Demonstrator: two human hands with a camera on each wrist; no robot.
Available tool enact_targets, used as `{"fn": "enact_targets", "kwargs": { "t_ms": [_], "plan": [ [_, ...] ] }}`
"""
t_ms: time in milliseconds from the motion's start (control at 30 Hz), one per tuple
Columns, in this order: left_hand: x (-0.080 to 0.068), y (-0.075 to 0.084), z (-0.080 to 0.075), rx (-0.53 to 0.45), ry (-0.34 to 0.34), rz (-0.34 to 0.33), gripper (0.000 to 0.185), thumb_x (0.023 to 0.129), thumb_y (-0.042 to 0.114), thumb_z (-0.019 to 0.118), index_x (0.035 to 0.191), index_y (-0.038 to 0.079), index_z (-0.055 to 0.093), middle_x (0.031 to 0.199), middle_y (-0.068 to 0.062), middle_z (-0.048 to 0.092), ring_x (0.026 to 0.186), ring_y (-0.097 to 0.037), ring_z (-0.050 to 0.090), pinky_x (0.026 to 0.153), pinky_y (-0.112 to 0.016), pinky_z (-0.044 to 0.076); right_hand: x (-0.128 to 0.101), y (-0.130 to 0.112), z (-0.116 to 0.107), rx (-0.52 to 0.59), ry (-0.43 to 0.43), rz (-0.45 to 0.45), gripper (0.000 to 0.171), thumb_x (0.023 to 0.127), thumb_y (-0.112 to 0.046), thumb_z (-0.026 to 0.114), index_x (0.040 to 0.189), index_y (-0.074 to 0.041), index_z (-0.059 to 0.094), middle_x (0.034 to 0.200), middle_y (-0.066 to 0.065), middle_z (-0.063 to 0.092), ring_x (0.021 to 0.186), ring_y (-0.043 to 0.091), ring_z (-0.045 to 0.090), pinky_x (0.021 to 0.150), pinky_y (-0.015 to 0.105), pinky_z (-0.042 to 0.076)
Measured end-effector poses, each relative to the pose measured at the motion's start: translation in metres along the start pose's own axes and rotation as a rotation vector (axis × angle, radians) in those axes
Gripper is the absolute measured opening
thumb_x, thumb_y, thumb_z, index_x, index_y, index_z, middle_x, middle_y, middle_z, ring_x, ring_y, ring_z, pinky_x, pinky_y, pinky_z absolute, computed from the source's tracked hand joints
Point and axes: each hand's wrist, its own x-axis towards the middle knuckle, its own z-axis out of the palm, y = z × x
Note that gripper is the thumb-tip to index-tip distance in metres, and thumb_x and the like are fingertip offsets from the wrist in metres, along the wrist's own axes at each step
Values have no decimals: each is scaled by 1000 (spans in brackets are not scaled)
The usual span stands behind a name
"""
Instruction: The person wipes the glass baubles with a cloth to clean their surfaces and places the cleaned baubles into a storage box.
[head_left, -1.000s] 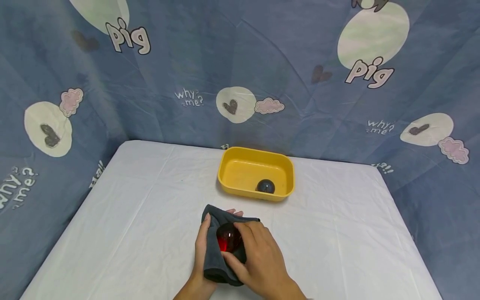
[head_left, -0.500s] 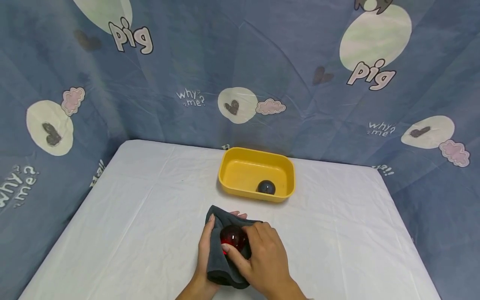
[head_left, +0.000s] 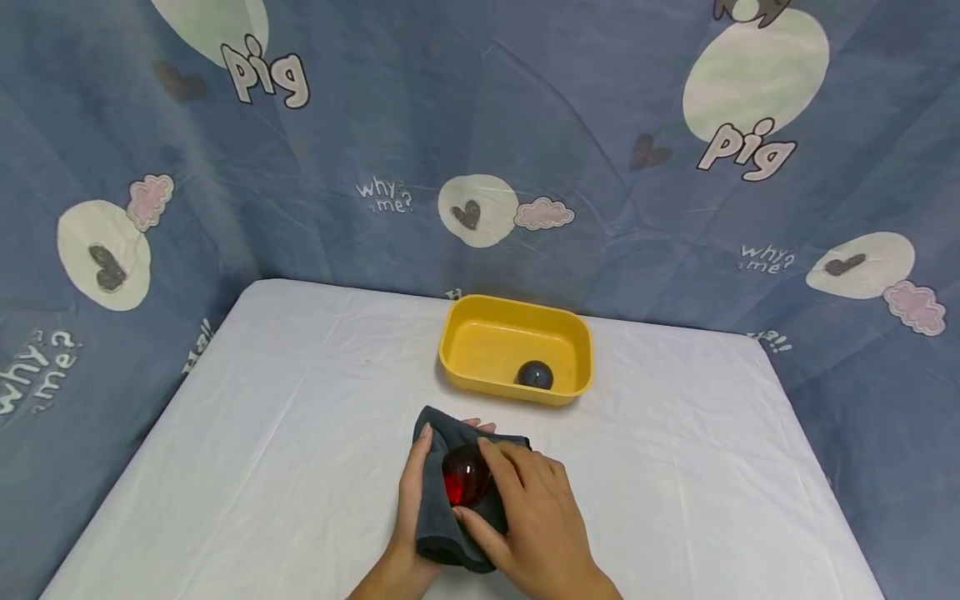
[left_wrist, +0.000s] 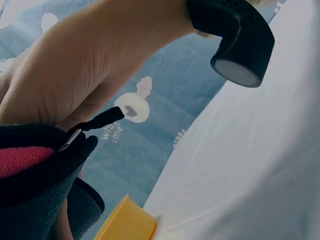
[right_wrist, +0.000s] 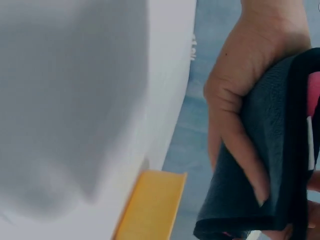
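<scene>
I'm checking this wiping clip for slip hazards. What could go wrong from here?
The red ball is round and glossy, and the right hand grips it only partly, so it might squirt out and roll across the table. The cloth, cupped by the left hand, hangs loose at its lower end and could slip away.

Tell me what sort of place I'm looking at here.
Probably a makeshift recording booth, not a lived-in room: a table under a white sheet, walled by a blue cartoon-print cloth, with only a yellow tub holding a dark ball, and hands wiping a red ball with a grey cloth.
</scene>
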Motion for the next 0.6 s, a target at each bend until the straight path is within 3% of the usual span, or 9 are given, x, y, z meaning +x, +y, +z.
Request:
{"fn": "enact_targets", "kwargs": {
  "t_ms": [133, 367, 600],
  "plan": [
    [0, 0, 0, -14, 2, -14, 71, 108, 65, 25, 156, 12, 25, 154, -4, 42, 140, -21, 43, 116, -40, 38, 1, -4, -2, -40, -28, 4, 67, 92, -48, 80, 145, -13, 61, 131, 5, 65, 118, 22, 62, 86, 40, 53],
    [1, -1, -1, -11, 8, -11, 70, 109, 65, 25, 153, 11, 28, 151, -4, 45, 139, -21, 44, 116, -39, 38, 3, -7, -3, -66, -23, 4, 69, 84, -43, 89, 139, -9, 66, 122, 7, 70, 108, 21, 67, 84, 38, 55],
    [0, -1, -3, 11, 29, -22, 69, 109, 65, 28, 152, 11, 32, 150, -4, 47, 137, -19, 46, 115, -37, 40, 6, -7, -3, -74, -45, -1, 65, 87, -45, 86, 136, -6, 68, 120, 7, 72, 107, 20, 68, 85, 38, 55]
  ]
}}
